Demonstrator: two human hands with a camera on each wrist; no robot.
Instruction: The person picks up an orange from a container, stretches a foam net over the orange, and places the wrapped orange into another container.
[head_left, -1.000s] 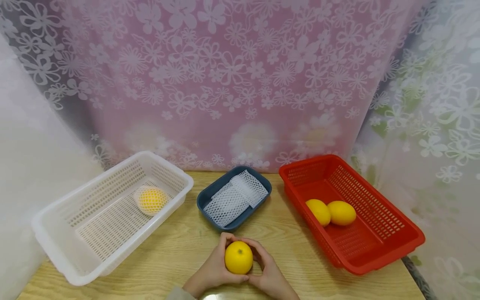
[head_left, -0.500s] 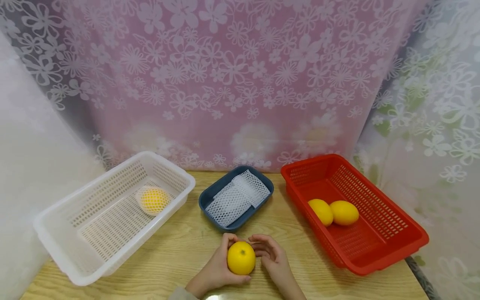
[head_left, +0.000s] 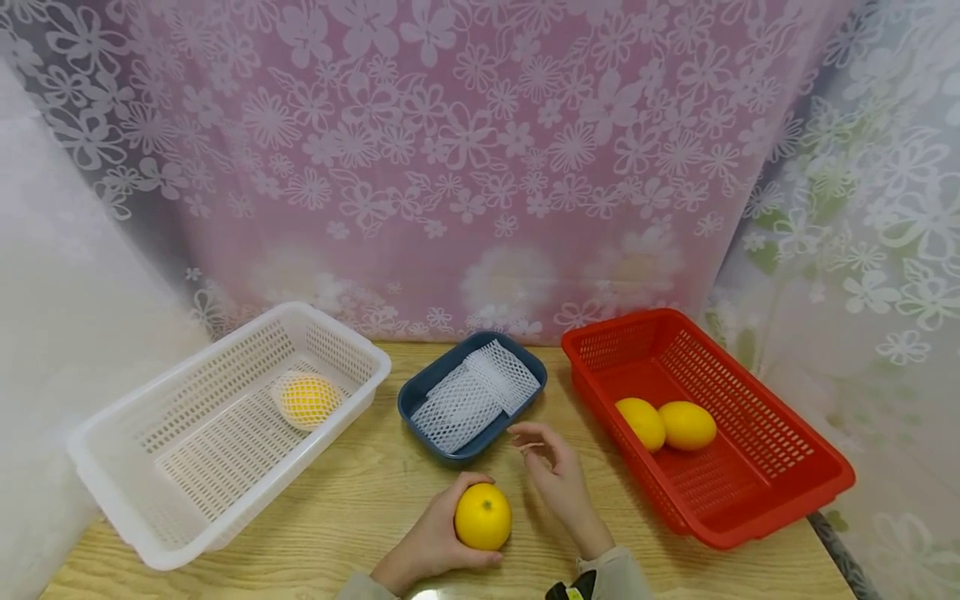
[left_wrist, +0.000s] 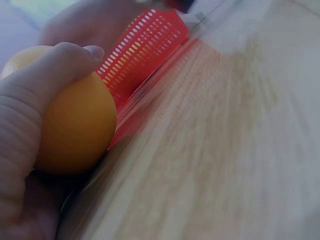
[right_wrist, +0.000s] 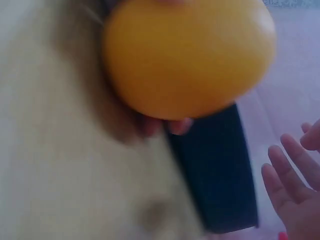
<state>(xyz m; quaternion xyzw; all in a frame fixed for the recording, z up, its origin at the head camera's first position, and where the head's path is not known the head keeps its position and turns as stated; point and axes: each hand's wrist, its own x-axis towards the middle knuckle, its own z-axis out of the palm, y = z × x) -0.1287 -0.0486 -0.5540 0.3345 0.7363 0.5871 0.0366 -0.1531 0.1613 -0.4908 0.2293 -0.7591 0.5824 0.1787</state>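
Note:
A round yellow orange [head_left: 483, 517] is held in my left hand [head_left: 435, 533], with thumb and fingers curled round its side. In the left wrist view the thumb lies across the top of the orange [left_wrist: 80, 125], low over the wooden table. My right hand [head_left: 557, 477] is apart from the orange, its fingers loosely bent and holding nothing, beside the near right edge of a dark blue tray [head_left: 469, 457]. White foam fruit nets [head_left: 459, 410] lie in that tray. The right wrist view shows the spread fingers [right_wrist: 295, 187] beyond the orange.
At left stands a white perforated basket [head_left: 258, 490] with one yellow fruit in a foam net [head_left: 309, 402]. A red perforated basket [head_left: 723, 492] at right contains two yellow fruits [head_left: 687, 425]. A pink floral curtain [head_left: 450, 208] hangs behind the table.
Both hands were round the orange; my right hand has let go and moved up and forward toward the blue tray. My left hand still holds the orange in nearly the same place.

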